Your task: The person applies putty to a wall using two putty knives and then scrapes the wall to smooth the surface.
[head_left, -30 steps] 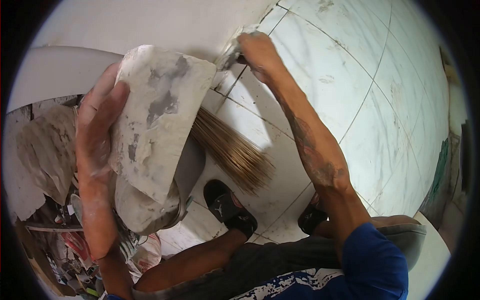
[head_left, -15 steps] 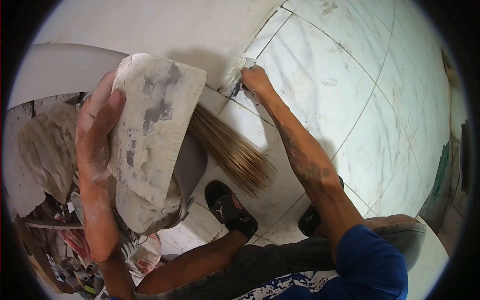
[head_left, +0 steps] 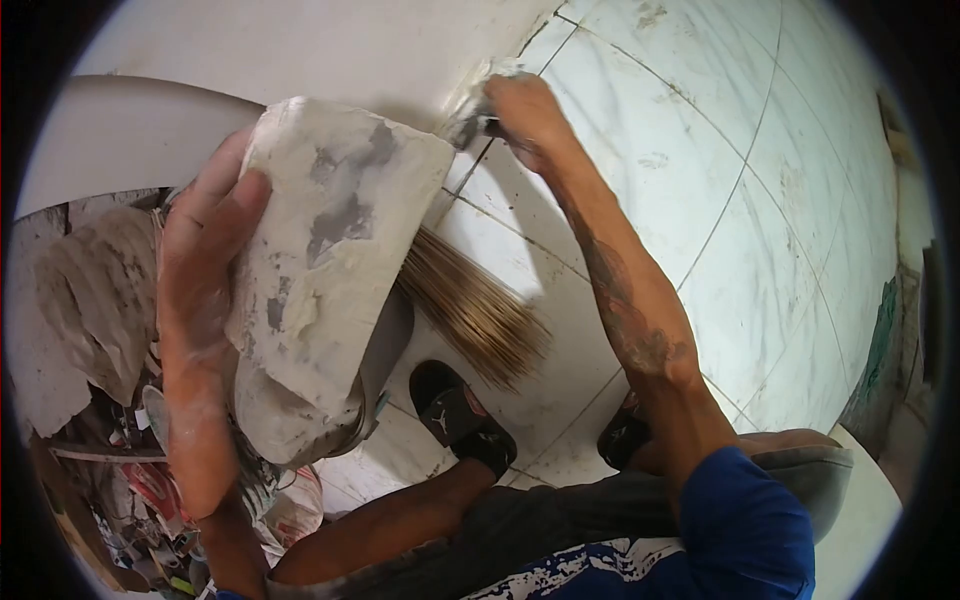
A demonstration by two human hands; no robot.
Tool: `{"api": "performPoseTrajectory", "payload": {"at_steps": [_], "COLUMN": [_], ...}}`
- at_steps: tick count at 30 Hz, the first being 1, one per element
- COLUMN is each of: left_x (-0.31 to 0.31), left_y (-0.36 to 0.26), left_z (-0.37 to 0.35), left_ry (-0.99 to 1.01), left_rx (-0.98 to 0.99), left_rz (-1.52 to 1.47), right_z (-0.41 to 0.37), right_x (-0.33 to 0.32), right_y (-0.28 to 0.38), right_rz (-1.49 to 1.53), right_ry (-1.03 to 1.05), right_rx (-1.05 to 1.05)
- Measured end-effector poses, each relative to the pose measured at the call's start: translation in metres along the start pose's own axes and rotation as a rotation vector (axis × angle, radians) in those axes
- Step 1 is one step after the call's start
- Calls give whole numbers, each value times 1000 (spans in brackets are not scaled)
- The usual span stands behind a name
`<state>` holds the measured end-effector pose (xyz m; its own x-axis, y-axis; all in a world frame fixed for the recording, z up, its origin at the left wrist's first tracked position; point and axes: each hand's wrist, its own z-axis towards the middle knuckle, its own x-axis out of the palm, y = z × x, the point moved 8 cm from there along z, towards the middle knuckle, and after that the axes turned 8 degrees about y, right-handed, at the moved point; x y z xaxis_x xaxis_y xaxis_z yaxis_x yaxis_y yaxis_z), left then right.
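Observation:
My left hand (head_left: 205, 235) grips the left edge of a flat board (head_left: 345, 190) smeared with off-white putty, thumb on its upper face. The board is tilted, and grey patches show through the coating. My right hand (head_left: 528, 115) is closed round a putty knife (head_left: 474, 103) whose wide blade is caked with putty. Its blade is beside the board's upper right corner, overlapping the foot of the pale wall (head_left: 360, 45) in this view. The knife's handle is mostly hidden in my fist.
A stick broom (head_left: 475, 310) lies under the board, bristles pointing toward my slippered foot (head_left: 460, 410). White marbled tiles (head_left: 690, 180) with dirt marks cover the floor. At the left are a dusty grey bag (head_left: 100, 290) and a heap of clutter (head_left: 150, 490).
My right hand has moved upward with the putty knife and turned slightly. The board in my left hand has shifted right and a little up, closer to the knife.

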<state>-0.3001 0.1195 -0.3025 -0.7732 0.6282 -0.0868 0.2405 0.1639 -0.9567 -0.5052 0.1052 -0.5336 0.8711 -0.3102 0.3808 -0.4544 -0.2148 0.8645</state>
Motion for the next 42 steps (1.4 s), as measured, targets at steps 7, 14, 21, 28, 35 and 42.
{"api": "performPoseTrajectory", "payload": {"at_steps": [7, 14, 21, 28, 35, 42], "left_x": [2, -9, -4, 21, 41, 52], "left_y": [28, 47, 49, 70, 87, 90], "left_z": [4, 3, 0, 8, 25, 46], "left_ry": [-6, 28, 56, 162, 229, 269], "left_rx": [-125, -172, -194, -296, -348, -386], "left_rz": [11, 70, -10, -79, -107, -120], "right_z": [12, 60, 103, 13, -67, -132], "right_x": [-62, -60, -23, -35, -72, -40], "right_y": [-63, -94, -75, 17, 65, 143], "right_rz": [-99, -120, -408, 160, 277, -550], "right_ry": [-151, -124, 67, 18, 54, 33], "right_rx": [190, 61, -140, -63, -184, -418]}}
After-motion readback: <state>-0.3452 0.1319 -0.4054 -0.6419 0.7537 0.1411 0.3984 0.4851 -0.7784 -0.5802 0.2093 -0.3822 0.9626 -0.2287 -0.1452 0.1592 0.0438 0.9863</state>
